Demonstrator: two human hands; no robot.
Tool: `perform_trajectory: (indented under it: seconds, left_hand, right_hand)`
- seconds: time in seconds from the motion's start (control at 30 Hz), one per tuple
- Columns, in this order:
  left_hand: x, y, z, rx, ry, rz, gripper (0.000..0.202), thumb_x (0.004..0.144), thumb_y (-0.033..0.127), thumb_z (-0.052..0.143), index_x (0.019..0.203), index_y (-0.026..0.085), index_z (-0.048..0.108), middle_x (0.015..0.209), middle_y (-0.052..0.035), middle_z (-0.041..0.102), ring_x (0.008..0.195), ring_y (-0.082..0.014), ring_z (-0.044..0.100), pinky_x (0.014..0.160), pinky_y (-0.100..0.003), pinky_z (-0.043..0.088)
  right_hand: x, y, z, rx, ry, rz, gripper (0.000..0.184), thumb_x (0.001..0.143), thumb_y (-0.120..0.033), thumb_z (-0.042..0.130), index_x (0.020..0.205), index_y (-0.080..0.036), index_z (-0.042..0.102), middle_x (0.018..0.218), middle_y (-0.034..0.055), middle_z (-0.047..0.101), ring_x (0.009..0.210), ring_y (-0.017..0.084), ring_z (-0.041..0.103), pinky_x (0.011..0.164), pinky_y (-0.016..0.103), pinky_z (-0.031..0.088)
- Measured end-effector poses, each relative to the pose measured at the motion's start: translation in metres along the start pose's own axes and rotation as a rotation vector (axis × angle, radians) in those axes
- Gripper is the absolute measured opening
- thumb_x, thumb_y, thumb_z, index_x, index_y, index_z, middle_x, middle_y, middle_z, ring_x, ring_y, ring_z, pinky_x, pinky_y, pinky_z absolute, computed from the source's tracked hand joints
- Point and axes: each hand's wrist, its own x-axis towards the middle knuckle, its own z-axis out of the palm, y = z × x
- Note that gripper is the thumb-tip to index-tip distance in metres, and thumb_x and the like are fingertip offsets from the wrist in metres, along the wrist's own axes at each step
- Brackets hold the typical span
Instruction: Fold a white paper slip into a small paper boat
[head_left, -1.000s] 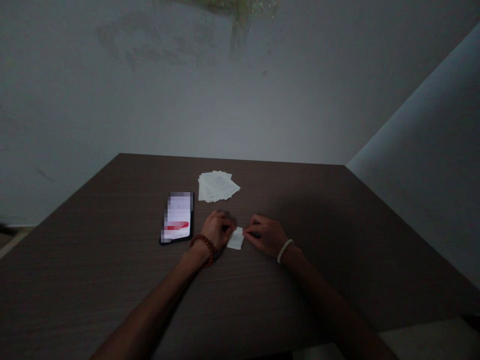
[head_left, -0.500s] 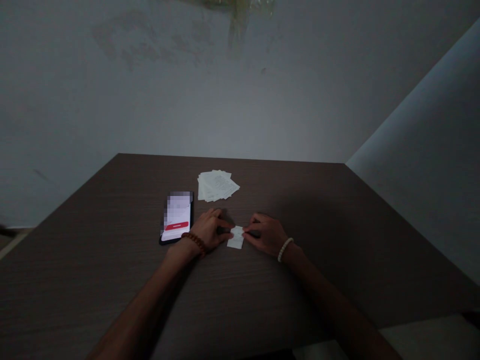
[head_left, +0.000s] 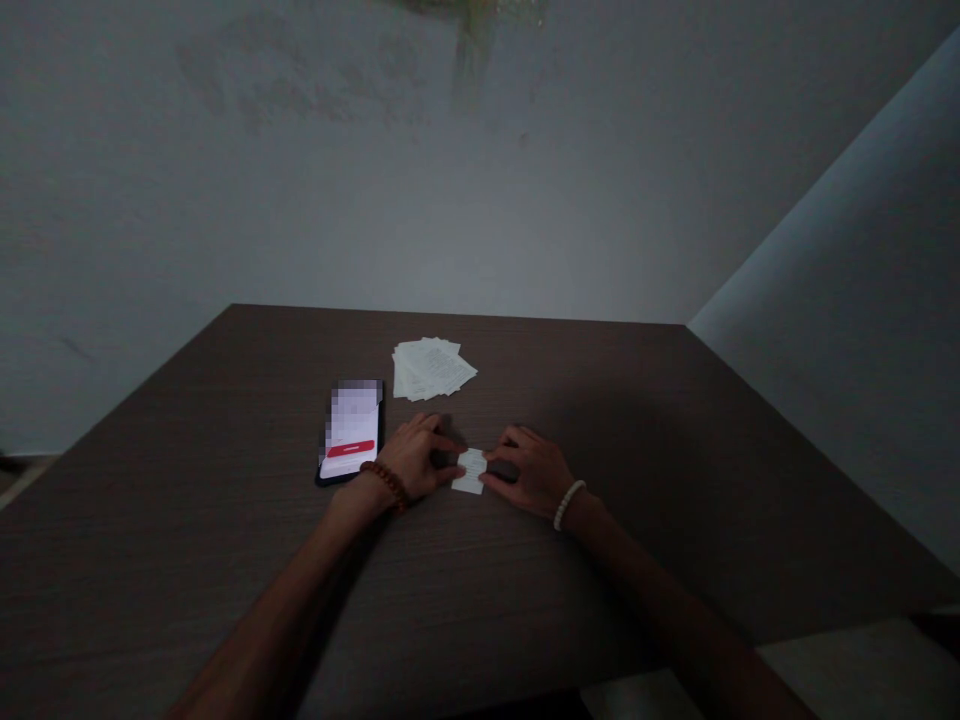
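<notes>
A small white slip of paper (head_left: 470,475) with faint printed lines lies on the brown table between my hands. My left hand (head_left: 418,458), with a brown beaded bracelet at the wrist, has its thumb and index finger on the slip's left edge. From the other side, my right hand (head_left: 531,470) grips the right edge between thumb and index finger; a white beaded bracelet is on that wrist. Farther back is a fanned pile of white paper slips (head_left: 433,369), apart from both hands.
Left of my left hand lies a smartphone (head_left: 349,432) with a lit screen and a red bar. The dark wood-grain table (head_left: 585,350) reaches back to a grey stained wall (head_left: 570,200). Another wall slants along the right side.
My right thumb and index finger have spread a little farther apart along the slip's right edge. The whole view has shifted slightly; the phone and the pile stay put.
</notes>
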Motion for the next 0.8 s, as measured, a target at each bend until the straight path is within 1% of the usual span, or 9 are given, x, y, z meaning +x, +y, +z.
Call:
perform_trajectory:
  seconds: [0.2,0.33,0.5,0.63,0.8]
  left_hand:
    - [0.000,-0.001,0.001,-0.019,0.001,-0.005,0.034,0.071,0.041,0.070,0.101,0.028,0.072,0.094,-0.0069,0.055,0.093,-0.0266,0.049,0.084,-0.041,0.039]
    - [-0.001,-0.002,0.000,0.003,-0.013,-0.007,0.037,0.069,0.043,0.072,0.102,0.029,0.071,0.097,-0.0065,0.054,0.096,-0.0272,0.049,0.086,-0.041,0.039]
    - [-0.001,-0.003,-0.002,0.018,-0.034,0.016,0.048,0.062,0.046,0.077,0.105,0.028,0.070,0.100,-0.0067,0.054,0.097,-0.0275,0.049,0.085,-0.040,0.040]
    - [-0.001,-0.004,0.003,0.007,-0.002,0.051,0.050,0.061,0.050,0.077,0.105,0.026,0.069,0.102,-0.0064,0.054,0.097,-0.0271,0.050,0.086,-0.041,0.040]
    - [0.000,-0.007,0.009,-0.016,0.034,0.055,0.050,0.062,0.049,0.078,0.104,0.023,0.068,0.100,-0.0062,0.054,0.097,-0.0261,0.050,0.087,-0.040,0.041]
  right_hand:
    - [-0.004,-0.006,-0.002,-0.018,0.005,0.018,0.037,0.076,-0.048,0.068,0.102,-0.022,0.066,0.096,0.0064,0.055,0.091,0.021,0.050,0.078,0.033,0.043]
    - [-0.005,-0.007,-0.002,-0.022,-0.003,0.035,0.039,0.076,-0.050,0.067,0.103,-0.022,0.065,0.098,0.0066,0.054,0.092,0.021,0.049,0.081,0.035,0.042]
    - [-0.003,-0.005,-0.002,-0.022,-0.017,0.037,0.039,0.076,-0.049,0.067,0.105,-0.023,0.065,0.097,0.0063,0.053,0.092,0.021,0.048,0.081,0.034,0.041]
    - [0.000,-0.001,-0.005,-0.041,-0.063,0.020,0.042,0.078,-0.049,0.066,0.111,-0.024,0.064,0.097,0.0065,0.052,0.092,0.021,0.047,0.081,0.035,0.039]
    - [0.005,0.008,-0.008,-0.042,-0.113,-0.009,0.041,0.080,-0.042,0.064,0.117,-0.024,0.062,0.099,0.0071,0.051,0.092,0.021,0.045,0.082,0.035,0.038]
